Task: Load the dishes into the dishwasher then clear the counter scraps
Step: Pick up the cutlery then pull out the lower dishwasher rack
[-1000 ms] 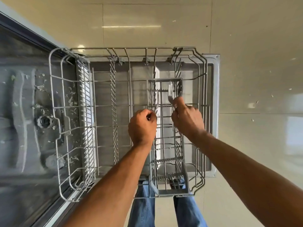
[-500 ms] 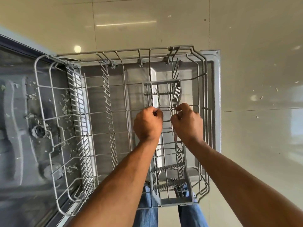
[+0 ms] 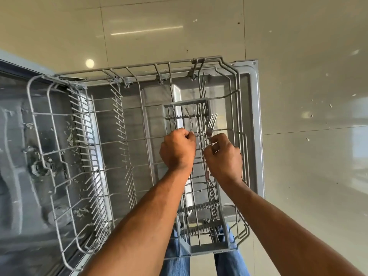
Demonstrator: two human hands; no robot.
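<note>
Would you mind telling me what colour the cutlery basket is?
The cutlery basket is grey, seen in the head view.

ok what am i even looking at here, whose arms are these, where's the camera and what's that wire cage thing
The camera sits on a person's head and looks down, so the two bare arms are their own. The wire cage is a dishwasher rack pulled out over the open dishwasher door. Inside it, on the right, stands a grey cutlery basket. The right hand pinches a fork, prongs up, over that basket. The left hand is curled round another piece of cutlery; I cannot tell which kind. Blue jeans show below, and small scraps dot the tiled floor.
</note>
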